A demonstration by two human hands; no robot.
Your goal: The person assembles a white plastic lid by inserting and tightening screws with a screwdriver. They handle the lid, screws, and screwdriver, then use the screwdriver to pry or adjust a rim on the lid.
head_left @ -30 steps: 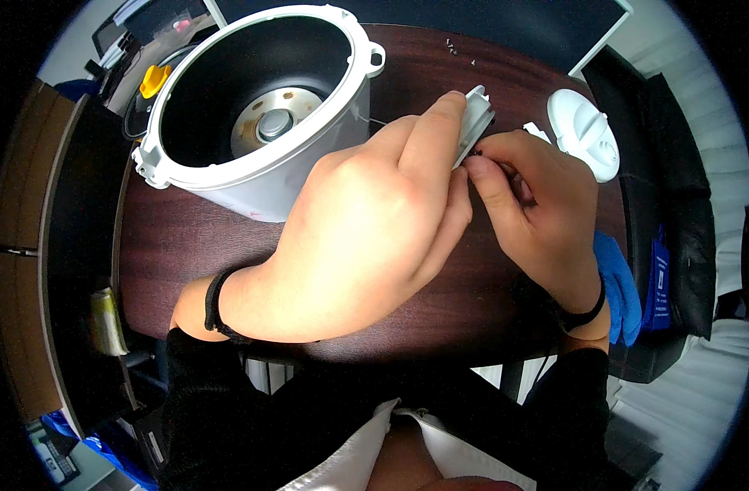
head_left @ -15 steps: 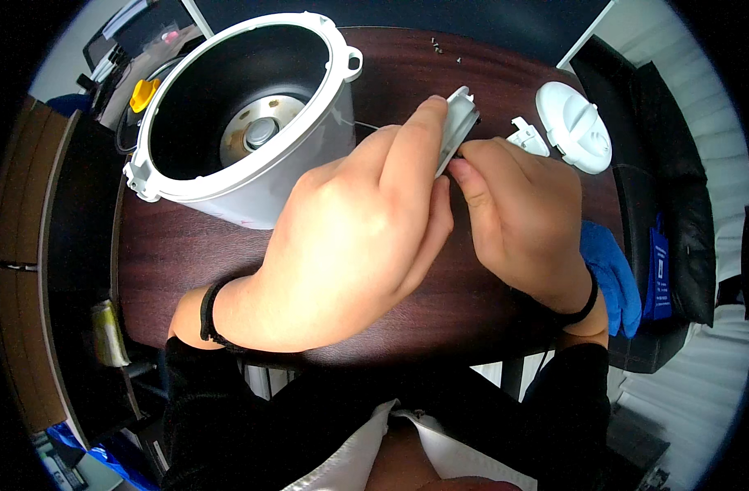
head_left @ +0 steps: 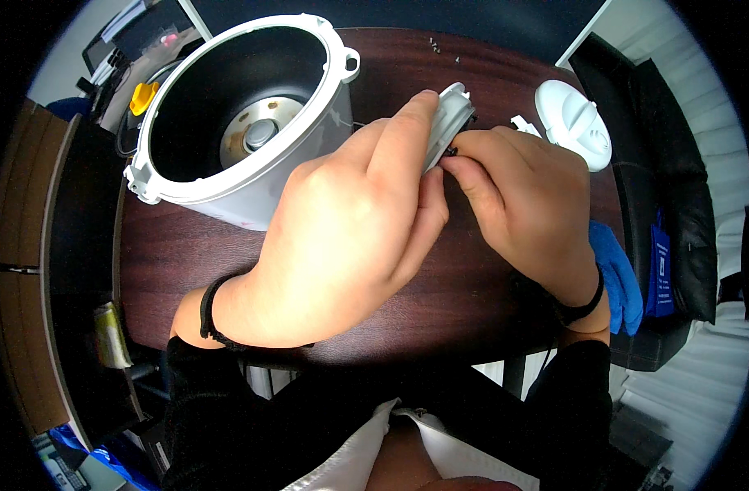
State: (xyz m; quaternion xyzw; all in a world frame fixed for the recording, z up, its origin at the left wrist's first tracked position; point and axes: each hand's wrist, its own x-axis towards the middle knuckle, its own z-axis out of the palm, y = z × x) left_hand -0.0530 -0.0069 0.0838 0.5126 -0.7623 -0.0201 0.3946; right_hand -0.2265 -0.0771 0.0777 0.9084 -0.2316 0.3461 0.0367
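Note:
My left hand [head_left: 350, 213] is closed around a white plastic panel [head_left: 448, 123], which it holds up tilted above the table. Against the panel's right edge, my right hand [head_left: 526, 200] pinches a small black part [head_left: 450, 151] between thumb and forefinger; what that part is cannot be made out. Left of my hands stands a rice cooker body [head_left: 256, 200], lidless, with a dark inside and a round metal plate at its bottom. A thin pale wire [head_left: 358, 124] leaves its side and disappears behind my left hand.
Beyond my right hand lie a white oval cover [head_left: 571, 123] and a small white plastic piece [head_left: 524, 124], partly hidden. Several tiny screws [head_left: 436, 47] are at the table's far side. A blue cloth [head_left: 616, 278] lies at the right edge, beside a black sofa [head_left: 673, 180].
Both hands and the panel have shifted slightly. My right hand has turned a little, so the small black part at its fingertips shows more, and the small white piece behind is more covered.

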